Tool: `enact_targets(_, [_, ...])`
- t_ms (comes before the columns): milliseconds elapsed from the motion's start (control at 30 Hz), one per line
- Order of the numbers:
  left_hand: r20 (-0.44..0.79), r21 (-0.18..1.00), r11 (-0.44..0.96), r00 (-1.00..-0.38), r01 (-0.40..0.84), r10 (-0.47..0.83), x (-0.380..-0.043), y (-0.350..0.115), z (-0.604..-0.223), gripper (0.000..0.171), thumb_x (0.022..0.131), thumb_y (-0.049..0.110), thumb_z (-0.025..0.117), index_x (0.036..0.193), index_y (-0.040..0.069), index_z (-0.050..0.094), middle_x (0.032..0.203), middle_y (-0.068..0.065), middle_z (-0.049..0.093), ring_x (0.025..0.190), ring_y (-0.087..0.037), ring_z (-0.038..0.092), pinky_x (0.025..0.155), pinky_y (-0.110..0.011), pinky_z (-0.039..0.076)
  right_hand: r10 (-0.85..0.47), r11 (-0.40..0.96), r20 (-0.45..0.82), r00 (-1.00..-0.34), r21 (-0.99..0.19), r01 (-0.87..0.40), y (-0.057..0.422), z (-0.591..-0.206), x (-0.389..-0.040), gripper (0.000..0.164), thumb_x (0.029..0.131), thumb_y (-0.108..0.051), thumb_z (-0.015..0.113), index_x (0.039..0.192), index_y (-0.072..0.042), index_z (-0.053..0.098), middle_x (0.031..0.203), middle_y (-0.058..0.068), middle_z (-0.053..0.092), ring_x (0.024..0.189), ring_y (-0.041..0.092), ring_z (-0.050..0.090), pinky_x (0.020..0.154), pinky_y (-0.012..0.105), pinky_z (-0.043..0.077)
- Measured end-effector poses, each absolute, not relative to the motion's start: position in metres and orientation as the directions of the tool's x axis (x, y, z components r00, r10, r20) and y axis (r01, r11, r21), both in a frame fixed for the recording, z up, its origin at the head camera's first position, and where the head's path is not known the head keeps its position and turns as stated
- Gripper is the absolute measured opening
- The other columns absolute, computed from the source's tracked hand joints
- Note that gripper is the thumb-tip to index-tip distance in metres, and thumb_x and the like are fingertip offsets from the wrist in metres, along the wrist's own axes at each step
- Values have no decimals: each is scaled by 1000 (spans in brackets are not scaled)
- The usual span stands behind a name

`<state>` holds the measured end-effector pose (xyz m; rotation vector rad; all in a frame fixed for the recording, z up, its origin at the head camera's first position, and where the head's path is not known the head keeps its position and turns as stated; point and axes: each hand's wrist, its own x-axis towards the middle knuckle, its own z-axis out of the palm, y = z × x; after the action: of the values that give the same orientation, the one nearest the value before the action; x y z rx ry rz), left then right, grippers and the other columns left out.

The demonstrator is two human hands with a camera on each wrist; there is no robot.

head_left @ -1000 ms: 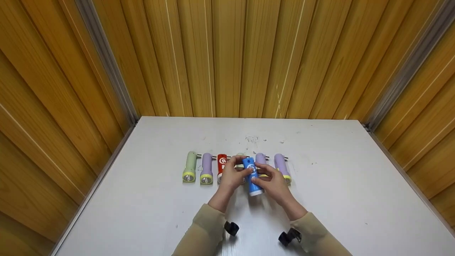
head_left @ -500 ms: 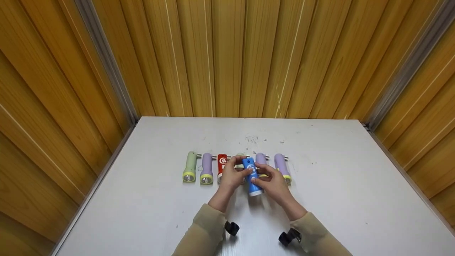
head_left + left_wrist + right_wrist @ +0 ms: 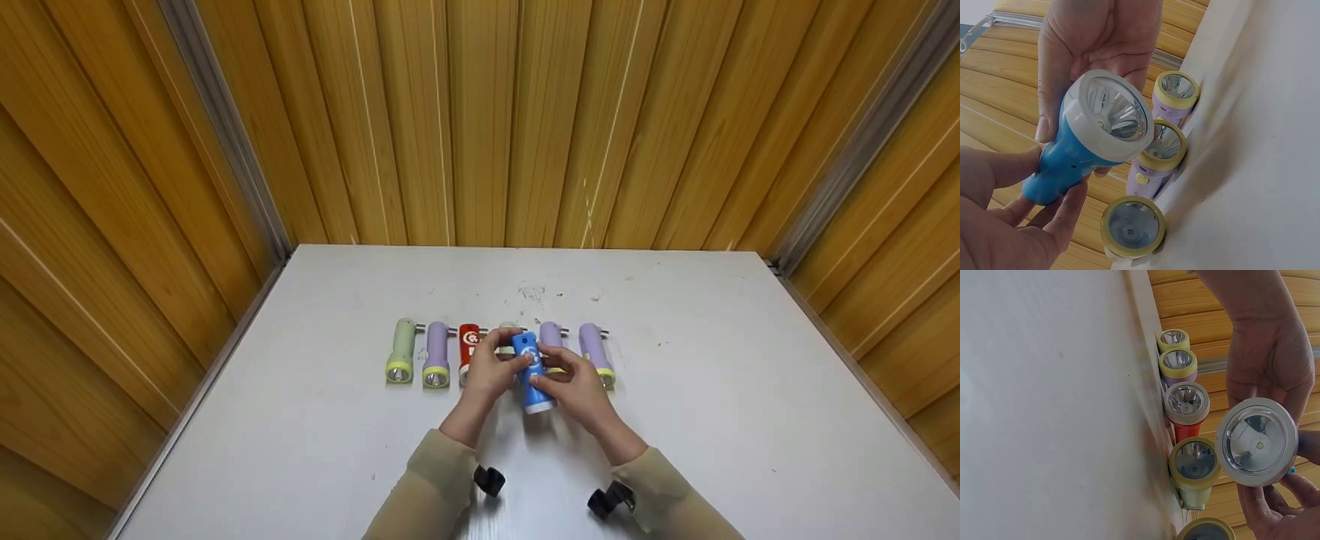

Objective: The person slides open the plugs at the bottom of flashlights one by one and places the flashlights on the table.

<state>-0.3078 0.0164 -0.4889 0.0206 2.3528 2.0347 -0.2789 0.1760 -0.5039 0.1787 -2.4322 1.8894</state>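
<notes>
Both hands hold a blue flashlight (image 3: 538, 396) with a white head above the near side of a row of flashlights. My left hand (image 3: 489, 375) pinches its tail end between thumb and fingers. My right hand (image 3: 583, 386) grips the body lower down, thumb on the printed side. In the left wrist view the white-rimmed lens (image 3: 1120, 109) points toward the camera, unlit. Behind the hands lie a red flashlight (image 3: 469, 341), a green one (image 3: 1195, 467) partly hidden in the head view, and a purple one (image 3: 551, 334) partly covered by the right hand.
At the row's left end lie a green flashlight (image 3: 403, 349) and a purple flashlight (image 3: 436, 352); another purple flashlight (image 3: 592, 346) ends it at right. Metal plug prongs stick out of their tails. Wood-panel walls (image 3: 480, 120) enclose the white table (image 3: 300, 450).
</notes>
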Motion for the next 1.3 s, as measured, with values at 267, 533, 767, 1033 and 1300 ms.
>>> enact_targets(267, [0, 990, 139, -999, 5, 36, -309, 16, -489, 43, 86, 4, 79, 127, 5, 67, 127, -18, 66, 98, -26, 70, 79, -36, 62, -55, 256, 118, -991, -958, -128, 175, -504, -279, 51, 90, -5, 77, 138, 2, 61, 128, 22, 68, 116, 31, 66, 95, 33, 60])
enact_targets(533, [6, 988, 154, -999, 13, 43, -309, 15, -489, 42, 87, 4, 79, 127, 6, 68, 126, -18, 67, 96, -24, 69, 82, -35, 61, -48, 249, 103, -993, -962, -112, 175, -503, -278, 49, 89, -6, 78, 136, -2, 64, 126, 17, 70, 114, 27, 67, 95, 32, 60])
enact_targets(767, [12, 983, 181, -998, 22, 60, -308, 15, -488, 43, 88, 6, 78, 129, 6, 67, 127, -19, 66, 97, -25, 68, 79, -35, 61, -55, 239, 99, -994, -965, -109, 175, -504, -278, 50, 89, -5, 78, 137, -1, 63, 124, 19, 69, 113, 31, 67, 95, 32, 60])
enact_targets(1033, [-22, 980, 198, -998, -11, 53, -308, 15, -488, 42, 90, 7, 77, 131, 8, 67, 130, -17, 66, 101, -26, 68, 84, -37, 61, -53, 256, 94, -994, -961, -105, 174, -503, -276, 48, 90, -6, 78, 136, -3, 64, 125, 16, 70, 114, 27, 66, 97, 37, 59])
enact_targets(1300, [-32, 979, 203, -998, -20, 52, -307, 16, -486, 42, 90, 5, 76, 131, 9, 68, 130, -17, 66, 101, -25, 67, 86, -38, 61, -52, 265, 97, -994, -958, -108, 173, -503, -276, 48, 90, -6, 78, 136, -3, 64, 125, 16, 69, 113, 26, 65, 98, 37, 59])
